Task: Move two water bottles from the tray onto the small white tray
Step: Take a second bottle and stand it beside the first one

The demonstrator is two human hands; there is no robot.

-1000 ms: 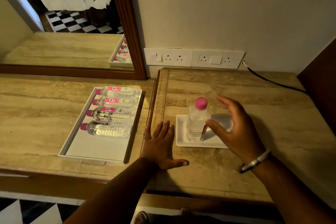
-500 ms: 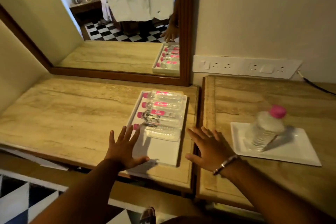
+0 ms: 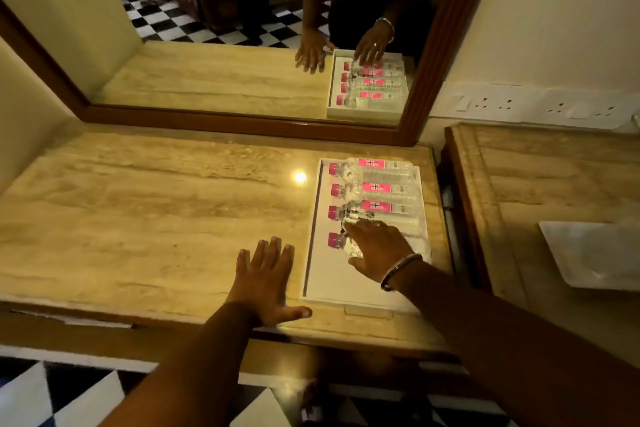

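Resting over the nearest of four bottles lying in the tray (image 3: 325, 291), the right hand (image 3: 377, 250) had its fingers spread on that nearest bottle (image 3: 337, 240); whether it gripped, I could not tell. The left hand (image 3: 266, 279) lay flat and open on the counter just left of the tray. The small white tray (image 3: 588, 253) sat well to the tray's right, mostly out of frame.

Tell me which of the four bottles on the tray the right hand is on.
The nearest bottle, at the front of the row on the tray. The right hand covers its body; the other three lie untouched behind it.
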